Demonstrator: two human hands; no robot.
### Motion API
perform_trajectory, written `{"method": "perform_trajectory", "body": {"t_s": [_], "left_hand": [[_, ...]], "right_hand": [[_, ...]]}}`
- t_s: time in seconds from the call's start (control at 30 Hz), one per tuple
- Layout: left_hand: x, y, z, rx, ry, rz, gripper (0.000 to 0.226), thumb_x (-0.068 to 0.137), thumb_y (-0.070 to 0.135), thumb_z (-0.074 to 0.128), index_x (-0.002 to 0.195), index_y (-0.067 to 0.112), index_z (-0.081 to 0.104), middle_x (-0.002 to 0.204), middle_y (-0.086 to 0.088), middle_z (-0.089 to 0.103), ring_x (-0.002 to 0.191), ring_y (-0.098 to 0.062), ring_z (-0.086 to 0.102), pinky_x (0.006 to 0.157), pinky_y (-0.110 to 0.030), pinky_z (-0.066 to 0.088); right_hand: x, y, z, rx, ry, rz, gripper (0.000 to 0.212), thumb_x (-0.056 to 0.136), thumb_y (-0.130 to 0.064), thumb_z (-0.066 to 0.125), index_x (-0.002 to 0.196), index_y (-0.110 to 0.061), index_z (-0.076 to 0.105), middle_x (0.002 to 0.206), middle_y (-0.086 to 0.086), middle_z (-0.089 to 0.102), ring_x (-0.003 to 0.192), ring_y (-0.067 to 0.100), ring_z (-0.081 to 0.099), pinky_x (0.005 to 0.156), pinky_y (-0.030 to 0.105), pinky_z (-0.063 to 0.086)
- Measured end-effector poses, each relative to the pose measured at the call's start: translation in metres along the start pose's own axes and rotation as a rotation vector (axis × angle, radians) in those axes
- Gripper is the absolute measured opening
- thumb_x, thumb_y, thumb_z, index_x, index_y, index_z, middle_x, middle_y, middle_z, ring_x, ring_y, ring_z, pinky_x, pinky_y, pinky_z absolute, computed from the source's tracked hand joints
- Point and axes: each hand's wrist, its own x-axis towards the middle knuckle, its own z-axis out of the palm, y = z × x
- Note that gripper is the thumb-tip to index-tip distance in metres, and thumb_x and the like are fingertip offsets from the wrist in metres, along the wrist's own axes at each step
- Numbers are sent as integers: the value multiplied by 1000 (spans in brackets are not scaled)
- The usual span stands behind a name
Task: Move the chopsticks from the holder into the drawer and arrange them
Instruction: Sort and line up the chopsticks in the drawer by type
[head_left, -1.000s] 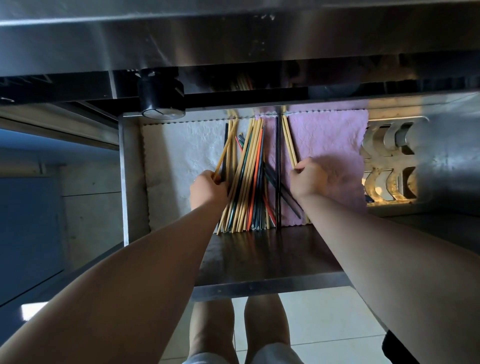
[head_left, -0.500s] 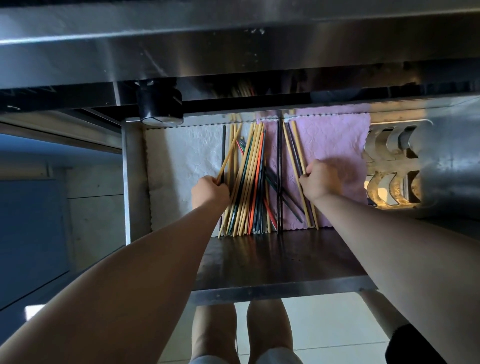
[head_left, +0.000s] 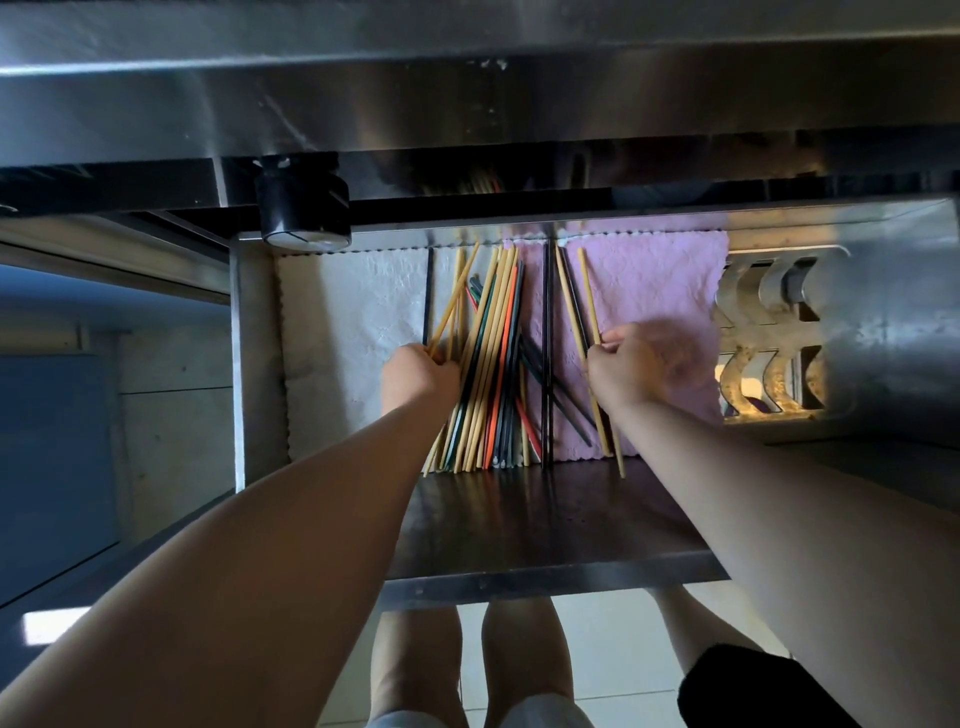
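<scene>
An open steel drawer (head_left: 545, 525) is lined with a white cloth (head_left: 343, 332) on the left and a pink cloth (head_left: 654, 280) on the right. A heap of chopsticks (head_left: 493, 364), wooden, orange, green and dark, lies lengthwise in the middle. My left hand (head_left: 415, 374) grips a slanted wooden chopstick (head_left: 454, 301) at the heap's left edge. My right hand (head_left: 623, 369) pinches two wooden chopsticks (head_left: 587, 296) on the pink cloth, right of a long black chopstick (head_left: 545, 312). The holder is not visible.
A steel counter edge (head_left: 467, 104) overhangs the drawer's back. A black round knob (head_left: 304, 213) hangs at the back left. A perforated metal panel (head_left: 769, 343) stands right of the drawer. My legs and the tiled floor (head_left: 597, 665) show below the front rim.
My right hand has drawn its wooden chopsticks rightward and toward me, away from the heap and further onto the pink cloth. My left hand has stayed at the heap's left edge.
</scene>
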Motion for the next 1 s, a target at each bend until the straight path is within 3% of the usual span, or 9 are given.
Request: {"method": "perform_trajectory", "body": {"t_s": [0.07, 0.2, 0.33, 0.5, 0.63, 0.73, 0.83, 0.9, 1.0], "left_hand": [[-4, 1, -3, 3, 1, 2, 5, 87, 14, 54, 84, 15, 57, 70, 1, 56, 57, -11, 51, 44, -23, 33], [-9, -7, -9, -4, -21, 21, 6, 87, 19, 49, 91, 16, 52, 75, -1, 56, 62, -16, 55, 51, -26, 40], [-10, -13, -12, 29, -13, 46, 15, 95, 29, 43, 94, 17, 53, 75, 0, 58, 66, -20, 59, 56, -29, 44], [-13, -13, -14, -9, 0, 91, 19, 99, 23, 40, 88, 14, 53, 71, 1, 54, 58, -13, 50, 48, -26, 33], [-11, -14, -15, -56, -26, 101, 20, 98, 20, 40, 84, 16, 53, 70, 0, 53, 56, -13, 49, 48, -24, 36], [-9, -14, -14, -66, -35, 108, 20, 97, 18, 43, 79, 17, 52, 65, 1, 49, 54, -12, 46, 46, -23, 35], [-5, -13, -12, -92, -27, 108, 14, 93, 17, 53, 80, 18, 59, 63, 3, 53, 53, -13, 48, 47, -23, 39], [-5, -12, -10, -128, -51, 93, 4, 91, 19, 63, 89, 21, 65, 67, 5, 60, 54, -10, 53, 47, -20, 40], [-5, -10, -4, -164, -110, 58, 7, 87, 17, 71, 93, 20, 69, 72, 5, 64, 57, -8, 56, 48, -19, 41]], "right_hand": [[2, -1, 2, 61, 15, 70, 20, 88, -14, 54, 105, -9, 62, 96, 14, 71, 92, 29, 65, 72, 27, 45], [-2, -2, -3, 32, 43, 73, 21, 87, -16, 59, 91, 3, 68, 78, 20, 64, 73, 31, 57, 57, 26, 36], [-1, -4, -4, -5, 26, 47, 20, 86, -19, 65, 96, -4, 73, 93, 18, 73, 91, 32, 67, 66, 27, 44], [-4, -4, 1, -91, 38, 21, 17, 87, -19, 64, 97, -11, 75, 80, 8, 66, 73, 19, 57, 45, 15, 31], [-7, -3, 11, -101, 10, 3, 13, 85, -17, 69, 93, -9, 75, 84, 10, 73, 69, 19, 59, 60, 19, 41], [-6, -4, 13, -142, -7, 14, 14, 84, -17, 68, 89, -7, 74, 80, 13, 71, 71, 23, 61, 62, 22, 39], [-8, -5, 6, -155, 8, -29, 16, 84, -18, 60, 73, -6, 62, 59, 3, 53, 66, 26, 52, 48, 26, 30], [-14, -9, -2, -188, -12, -57, 19, 88, -23, 54, 74, -9, 54, 59, -2, 44, 59, 22, 45, 47, 24, 24], [-24, -14, -15, -229, -55, -111, 21, 94, -24, 45, 79, -11, 51, 61, -2, 45, 54, 14, 40, 48, 25, 23]]}}
